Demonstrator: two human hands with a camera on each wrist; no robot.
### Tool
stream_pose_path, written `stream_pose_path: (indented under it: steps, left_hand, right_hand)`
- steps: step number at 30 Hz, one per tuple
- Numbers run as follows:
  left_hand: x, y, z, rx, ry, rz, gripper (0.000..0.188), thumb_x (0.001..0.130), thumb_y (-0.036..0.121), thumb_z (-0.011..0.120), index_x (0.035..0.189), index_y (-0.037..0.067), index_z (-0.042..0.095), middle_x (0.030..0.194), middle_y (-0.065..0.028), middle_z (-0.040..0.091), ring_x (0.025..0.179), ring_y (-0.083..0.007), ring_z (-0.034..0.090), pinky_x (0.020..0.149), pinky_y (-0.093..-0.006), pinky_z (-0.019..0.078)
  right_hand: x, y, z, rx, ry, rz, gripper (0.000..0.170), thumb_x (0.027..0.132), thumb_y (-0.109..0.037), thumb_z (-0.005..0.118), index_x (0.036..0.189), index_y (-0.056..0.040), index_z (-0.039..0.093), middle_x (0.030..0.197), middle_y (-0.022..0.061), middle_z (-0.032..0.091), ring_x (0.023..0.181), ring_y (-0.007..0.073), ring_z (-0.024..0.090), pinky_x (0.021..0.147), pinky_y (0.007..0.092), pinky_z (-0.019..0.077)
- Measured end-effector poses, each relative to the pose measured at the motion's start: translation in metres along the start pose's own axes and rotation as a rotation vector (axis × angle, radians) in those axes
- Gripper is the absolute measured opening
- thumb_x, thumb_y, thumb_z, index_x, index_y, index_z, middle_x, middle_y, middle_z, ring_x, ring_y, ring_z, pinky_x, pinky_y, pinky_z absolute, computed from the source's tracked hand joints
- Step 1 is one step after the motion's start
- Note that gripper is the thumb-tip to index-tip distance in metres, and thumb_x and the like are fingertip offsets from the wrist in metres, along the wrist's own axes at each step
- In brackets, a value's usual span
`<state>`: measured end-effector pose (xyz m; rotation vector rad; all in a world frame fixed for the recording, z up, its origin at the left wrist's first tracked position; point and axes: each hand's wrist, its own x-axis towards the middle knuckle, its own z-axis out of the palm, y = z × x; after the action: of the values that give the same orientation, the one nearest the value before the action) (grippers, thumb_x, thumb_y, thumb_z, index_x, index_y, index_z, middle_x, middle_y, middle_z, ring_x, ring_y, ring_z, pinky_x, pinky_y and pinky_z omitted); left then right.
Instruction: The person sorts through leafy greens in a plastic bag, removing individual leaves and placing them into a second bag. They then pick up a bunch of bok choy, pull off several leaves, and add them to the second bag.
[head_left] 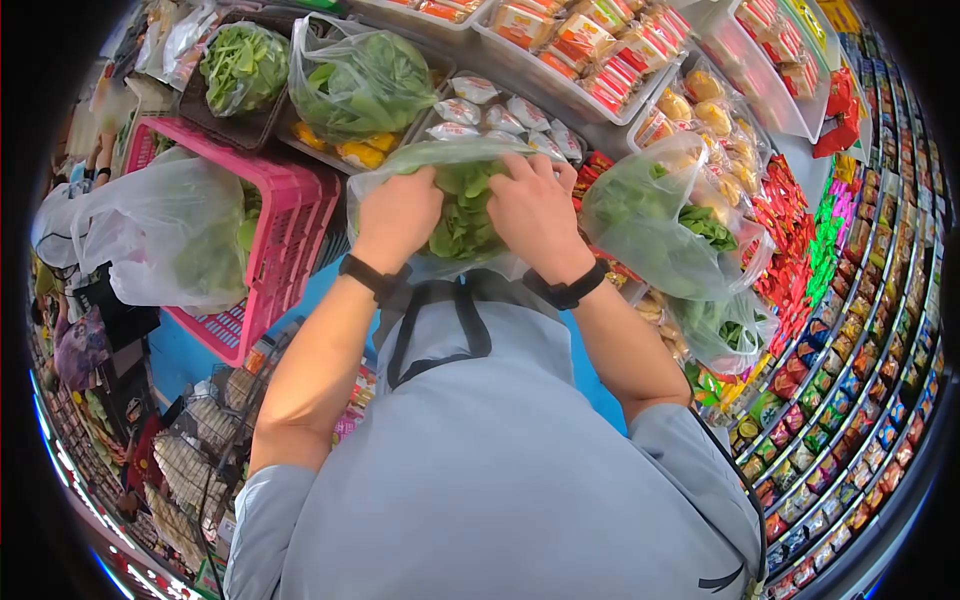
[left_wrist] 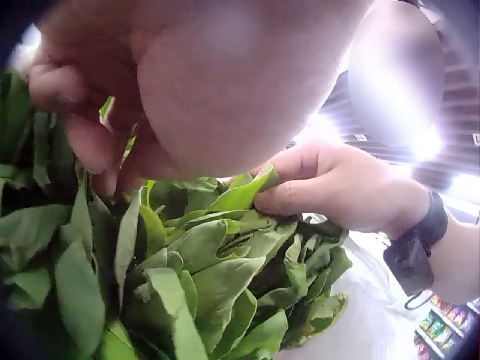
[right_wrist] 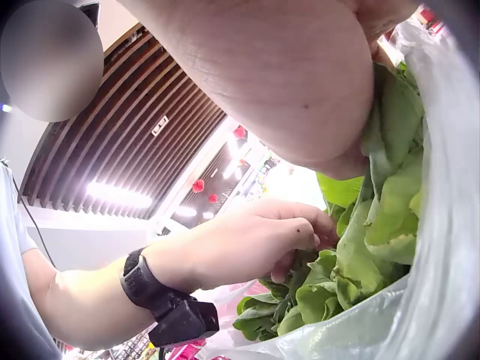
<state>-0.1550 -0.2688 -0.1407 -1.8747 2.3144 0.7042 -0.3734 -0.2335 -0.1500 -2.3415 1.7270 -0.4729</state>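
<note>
Straight in front of me, an opened clear plastic bag holds a bunch of leafy greens. My left hand is at the left side of the bunch, its curled fingers gripping leaves, as the right wrist view shows. On the opposite side is my right hand; its thumb and fingers pinch a leaf at the top of the bunch in the left wrist view. Bag film stands up around the greens beside the right hand. Some fingertips are hidden among the leaves.
A pink plastic crate with bagged greens stands at left. More bagged greens lie at right and behind. Trays of wrapped snacks line the back, and packed shelves curve along the right.
</note>
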Motion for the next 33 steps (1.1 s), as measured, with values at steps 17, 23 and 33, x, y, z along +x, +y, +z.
stream_pose_path:
  steps: [17,23,33]
  left_hand:
    - [0.017,-0.003,0.004,-0.571,0.182,0.176,0.035,0.096,0.021,0.079,0.129,0.009,0.079,0.121,-0.0128,0.082,0.108,-0.0403,0.076,0.096,-0.0488,0.0600]
    - [0.013,-0.017,0.014,-0.252,0.103,0.283,0.028,0.092,0.016,0.078,0.119,0.016,0.083,0.114,-0.0060,0.078,0.107,-0.0333,0.076,0.090,-0.0478,0.0617]
    - [-0.042,0.021,0.031,-0.097,-0.047,0.312,0.062,0.095,0.014,0.070,0.155,0.003,0.057,0.134,-0.0147,0.075,0.100,-0.0340,0.080,0.081,-0.0467,0.0647]
  right_hand:
    - [0.033,-0.006,-0.012,0.200,-0.136,0.285,0.024,0.101,-0.031,0.077,0.118,-0.0152,0.083,0.129,0.0029,0.078,0.119,0.0312,0.066,0.102,0.0546,0.0421]
    - [0.024,0.004,-0.024,0.304,-0.014,0.108,0.028,0.096,-0.019,0.078,0.124,-0.0144,0.079,0.135,0.0043,0.075,0.124,0.0328,0.065,0.106,0.0524,0.0441]
    - [-0.002,0.019,-0.039,0.317,0.099,0.067,0.021,0.091,-0.008,0.081,0.112,-0.0098,0.080,0.132,0.0067,0.076,0.122,0.0346,0.064,0.108,0.0486,0.0496]
